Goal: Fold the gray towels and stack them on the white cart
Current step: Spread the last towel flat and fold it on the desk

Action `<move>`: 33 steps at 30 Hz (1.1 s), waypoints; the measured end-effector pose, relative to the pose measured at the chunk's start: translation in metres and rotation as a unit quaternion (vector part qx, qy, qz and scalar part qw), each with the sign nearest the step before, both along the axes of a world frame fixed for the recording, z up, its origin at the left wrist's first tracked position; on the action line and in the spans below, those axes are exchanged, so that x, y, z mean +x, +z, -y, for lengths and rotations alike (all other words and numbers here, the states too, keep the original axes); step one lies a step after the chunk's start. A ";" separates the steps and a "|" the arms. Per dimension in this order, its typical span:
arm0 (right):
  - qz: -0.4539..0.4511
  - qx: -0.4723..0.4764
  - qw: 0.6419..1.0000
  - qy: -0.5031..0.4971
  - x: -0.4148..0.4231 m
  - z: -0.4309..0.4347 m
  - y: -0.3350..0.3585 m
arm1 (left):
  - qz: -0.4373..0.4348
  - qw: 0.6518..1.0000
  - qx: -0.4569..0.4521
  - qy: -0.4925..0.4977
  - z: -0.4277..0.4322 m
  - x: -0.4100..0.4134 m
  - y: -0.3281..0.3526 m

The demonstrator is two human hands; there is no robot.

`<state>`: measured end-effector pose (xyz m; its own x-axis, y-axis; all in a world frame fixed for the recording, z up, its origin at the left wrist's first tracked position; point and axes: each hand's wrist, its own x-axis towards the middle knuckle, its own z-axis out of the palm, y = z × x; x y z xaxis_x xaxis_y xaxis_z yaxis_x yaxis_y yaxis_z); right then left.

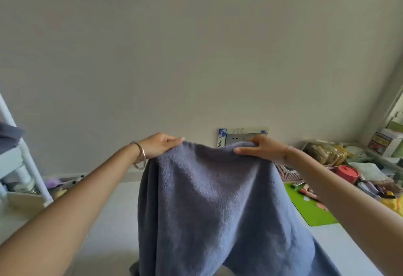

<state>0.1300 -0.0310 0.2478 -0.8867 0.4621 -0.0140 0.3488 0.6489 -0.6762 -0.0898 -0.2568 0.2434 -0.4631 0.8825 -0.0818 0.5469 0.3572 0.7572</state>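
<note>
A blue-gray towel hangs in front of me, held up by its top edge above the white table. My left hand grips the towel's upper left corner, fingers curled over the edge. My right hand pinches the upper right corner, thumb in front. The towel's lower part drapes down out of view at the bottom. The white cart stands at the far left, with gray cloth lying on its upper shelf.
A plain wall fills the background, with a socket plate behind my right hand. Clutter covers the right side: a green mat, a red round container, a pink basket, boxes and packets.
</note>
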 end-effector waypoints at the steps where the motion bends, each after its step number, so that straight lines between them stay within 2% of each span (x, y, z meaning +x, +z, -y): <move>1: 0.024 -0.008 1.000 -0.006 -0.006 -0.002 -0.029 | -0.001 1.000 -0.021 0.012 -0.005 0.001 -0.024; 5: 0.046 -0.035 0.998 -0.018 -0.024 0.001 -0.123 | -0.047 0.991 -0.107 0.064 -0.026 0.004 -0.105; 10: 0.069 -0.101 0.992 -0.038 -0.017 -0.016 -0.170 | -0.111 0.969 -0.206 0.083 -0.041 -0.004 -0.163; 16: 0.094 -0.105 0.978 -0.152 0.030 -0.071 -0.210 | -0.156 0.964 -0.210 0.039 -0.094 0.020 -0.199; 23: 0.139 -0.113 0.958 -0.225 0.063 -0.113 -0.259 | -0.114 0.970 -0.213 -0.022 -0.165 0.069 -0.246; 28: 0.161 -0.096 0.952 -0.243 0.064 -0.136 -0.292 | -0.103 0.965 -0.242 -0.021 -0.189 0.086 -0.277; 30: 0.181 -0.123 0.941 -0.258 0.060 -0.145 -0.298 | -0.120 0.958 -0.260 -0.011 -0.195 0.090 -0.284; 33: 0.256 -0.145 0.924 -0.246 0.053 -0.155 -0.299 | -0.180 0.940 -0.288 -0.018 -0.204 0.092 -0.278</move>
